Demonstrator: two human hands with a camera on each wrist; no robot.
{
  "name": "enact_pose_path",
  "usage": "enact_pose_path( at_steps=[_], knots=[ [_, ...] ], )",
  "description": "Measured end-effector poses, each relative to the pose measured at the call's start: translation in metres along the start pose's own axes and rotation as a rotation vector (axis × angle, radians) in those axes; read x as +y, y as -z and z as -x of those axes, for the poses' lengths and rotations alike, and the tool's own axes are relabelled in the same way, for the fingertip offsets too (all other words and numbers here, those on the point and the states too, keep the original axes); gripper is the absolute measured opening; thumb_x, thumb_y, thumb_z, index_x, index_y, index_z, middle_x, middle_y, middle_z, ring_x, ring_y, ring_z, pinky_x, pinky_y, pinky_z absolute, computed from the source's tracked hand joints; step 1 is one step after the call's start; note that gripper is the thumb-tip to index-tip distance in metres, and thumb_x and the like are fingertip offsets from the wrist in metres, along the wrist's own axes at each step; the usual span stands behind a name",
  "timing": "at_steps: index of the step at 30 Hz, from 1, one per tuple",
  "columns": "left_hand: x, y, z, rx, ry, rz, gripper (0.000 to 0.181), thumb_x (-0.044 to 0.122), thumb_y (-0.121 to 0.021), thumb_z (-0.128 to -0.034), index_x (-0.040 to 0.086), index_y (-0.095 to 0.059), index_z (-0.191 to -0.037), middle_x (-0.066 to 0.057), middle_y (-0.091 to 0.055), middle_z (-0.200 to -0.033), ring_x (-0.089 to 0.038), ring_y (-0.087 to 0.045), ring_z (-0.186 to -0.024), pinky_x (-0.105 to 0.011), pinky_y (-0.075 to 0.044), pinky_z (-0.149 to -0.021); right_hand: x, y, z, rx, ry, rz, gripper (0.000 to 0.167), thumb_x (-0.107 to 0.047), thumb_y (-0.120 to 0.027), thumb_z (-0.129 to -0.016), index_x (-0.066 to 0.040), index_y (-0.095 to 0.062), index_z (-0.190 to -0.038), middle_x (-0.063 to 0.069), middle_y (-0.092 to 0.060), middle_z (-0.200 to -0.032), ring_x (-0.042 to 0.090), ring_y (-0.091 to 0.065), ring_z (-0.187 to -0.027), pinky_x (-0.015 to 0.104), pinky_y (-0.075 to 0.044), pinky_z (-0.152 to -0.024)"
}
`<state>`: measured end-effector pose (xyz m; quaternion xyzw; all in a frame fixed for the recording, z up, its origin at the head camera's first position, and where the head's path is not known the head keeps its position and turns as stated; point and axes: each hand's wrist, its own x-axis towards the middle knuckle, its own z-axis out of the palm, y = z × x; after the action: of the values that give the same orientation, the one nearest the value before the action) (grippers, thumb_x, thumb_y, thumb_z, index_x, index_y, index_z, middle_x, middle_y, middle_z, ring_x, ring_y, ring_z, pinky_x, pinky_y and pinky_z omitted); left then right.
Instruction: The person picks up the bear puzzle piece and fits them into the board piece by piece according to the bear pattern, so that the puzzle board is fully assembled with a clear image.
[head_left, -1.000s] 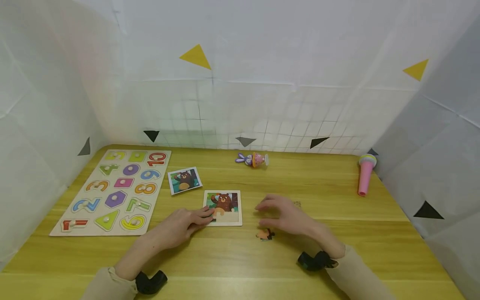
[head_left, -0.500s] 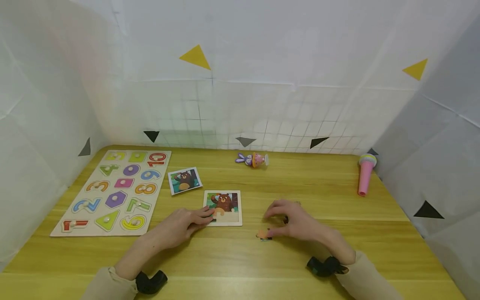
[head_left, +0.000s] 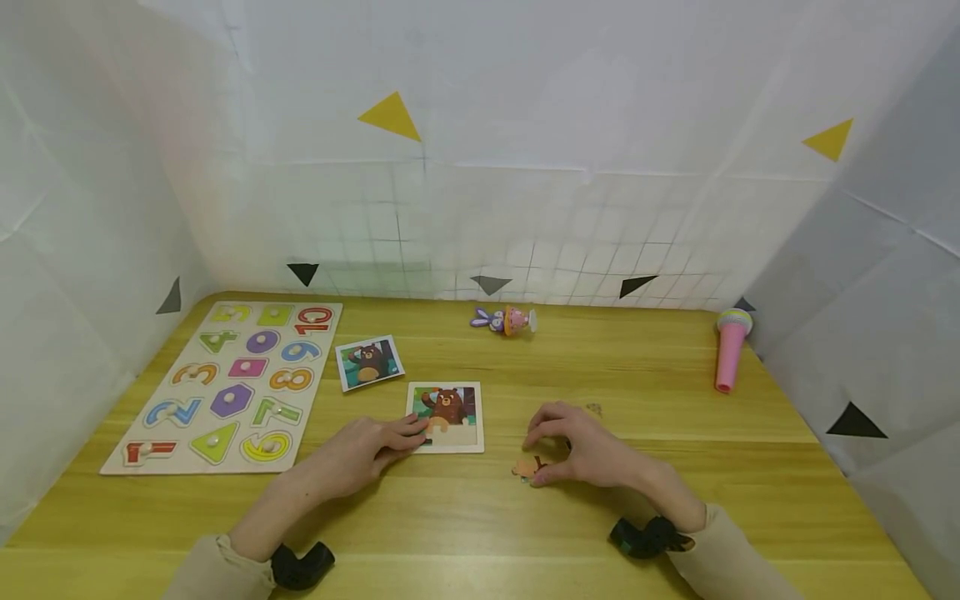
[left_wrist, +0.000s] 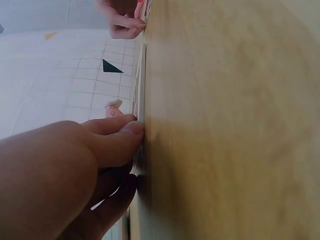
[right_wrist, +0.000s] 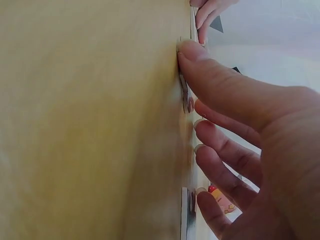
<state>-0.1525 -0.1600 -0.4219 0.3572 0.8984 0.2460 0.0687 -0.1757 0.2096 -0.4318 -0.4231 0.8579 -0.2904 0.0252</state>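
Observation:
My left hand [head_left: 375,446] holds the left edge of a square puzzle board [head_left: 468,446] with a bear picture, its lower part bare wood. In the left wrist view the thumb and index finger [left_wrist: 131,129] meet at the board's edge. On the table to its right lies an orange and dark puzzle piece [head_left: 524,468]. The thumb of my right hand [head_left: 585,446] touches that piece, while the other fingers curve apart from it. Another piece [right_wrist: 185,215] shows low in the right wrist view. A dark piece is mostly hidden beneath the right hand.
A small puzzle piece [head_left: 594,409] lies beyond the right hand. A bear picture card [head_left: 369,363] and a number-and-shape peg board [head_left: 180,387] lie to the left. A rabbit toy [head_left: 506,320] lies at the back, a pink toy microphone [head_left: 727,354] at far right.
My right hand has shifted to the right, and its thumb has come onto the orange and dark piece, which has turned slightly. The left hand and the puzzle board have stayed put.

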Motion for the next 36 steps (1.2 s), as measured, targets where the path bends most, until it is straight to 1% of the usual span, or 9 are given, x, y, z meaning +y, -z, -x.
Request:
enact_pose_path(
  at_steps=[9,16,20,24,29,33,36],
  knots=[
    [0.0002,0.0002,-0.0002,-0.01,0.022,0.009,0.036,0.011,-0.059,-0.1004,0.016,-0.063,-0.136,0.001,-0.05,-0.149,-0.024,-0.049,-0.137,-0.044,-0.047,-0.106,0.0006,0.0011,0.0013,0.006,-0.002,0.003,0.031,-0.045,-0.084,-0.076,-0.027,-0.073,-0.099,-0.01,-0.061,-0.108,0.008,-0.055,-0.1,0.032,-0.048,-0.085],
    [0.0,0.0005,-0.0004,-0.007,0.027,0.02,0.036,0.012,-0.059,-0.101,0.016,-0.063,-0.136,0.002,-0.05,-0.149,-0.023,-0.048,-0.137,-0.043,-0.046,-0.107,0.002,0.0034,0.0011,-0.001,0.041,-0.024,0.025,-0.037,-0.084,-0.08,-0.024,-0.075,-0.099,-0.007,-0.063,-0.105,0.011,-0.055,-0.091,0.028,-0.045,-0.076],
    [-0.0013,-0.0007,-0.0003,-0.003,0.016,0.013,0.036,0.011,-0.059,-0.1003,0.015,-0.063,-0.136,0.0,-0.051,-0.149,-0.025,-0.049,-0.136,-0.045,-0.047,-0.106,0.004,0.0026,-0.0001,0.006,0.077,-0.024,0.02,-0.033,-0.083,-0.081,-0.023,-0.075,-0.097,-0.006,-0.063,-0.101,0.013,-0.055,-0.085,0.028,-0.045,-0.07],
    [-0.0022,-0.0015,-0.0004,0.0,0.014,0.011,0.037,0.01,-0.06,-0.0997,0.015,-0.063,-0.136,0.0,-0.052,-0.148,-0.025,-0.05,-0.136,-0.045,-0.047,-0.106,0.0049,0.0017,-0.0011,0.013,0.104,-0.003,0.019,-0.033,-0.082,-0.082,-0.023,-0.075,-0.096,-0.007,-0.063,-0.099,0.01,-0.056,-0.086,0.027,-0.047,-0.072],
    [-0.0025,-0.0009,-0.0008,-0.007,0.029,0.025,0.036,0.012,-0.06,-0.1003,0.016,-0.063,-0.136,0.002,-0.051,-0.148,-0.023,-0.049,-0.137,-0.043,-0.047,-0.107,0.0052,0.0006,-0.0019,0.022,0.119,0.017,0.018,-0.034,-0.082,-0.082,-0.023,-0.075,-0.096,-0.009,-0.063,-0.099,0.006,-0.057,-0.09,0.026,-0.048,-0.077],
    [-0.0019,-0.0004,-0.0008,-0.011,0.031,0.02,0.036,0.011,-0.06,-0.1,0.017,-0.064,-0.136,0.002,-0.051,-0.148,-0.023,-0.049,-0.137,-0.044,-0.047,-0.106,0.0048,-0.0003,-0.0025,0.026,0.115,0.005,0.018,-0.032,-0.081,-0.084,-0.023,-0.074,-0.097,-0.01,-0.063,-0.1,0.006,-0.058,-0.091,0.026,-0.048,-0.079],
    [-0.0014,-0.0001,-0.0007,-0.013,0.029,0.019,0.036,0.011,-0.06,-0.1001,0.016,-0.063,-0.136,0.001,-0.051,-0.148,-0.023,-0.049,-0.137,-0.044,-0.047,-0.106,0.0036,-0.0008,-0.003,0.028,0.096,-0.01,0.019,-0.031,-0.081,-0.084,-0.022,-0.073,-0.099,-0.01,-0.063,-0.102,0.005,-0.059,-0.093,0.027,-0.051,-0.081]
  ],
)
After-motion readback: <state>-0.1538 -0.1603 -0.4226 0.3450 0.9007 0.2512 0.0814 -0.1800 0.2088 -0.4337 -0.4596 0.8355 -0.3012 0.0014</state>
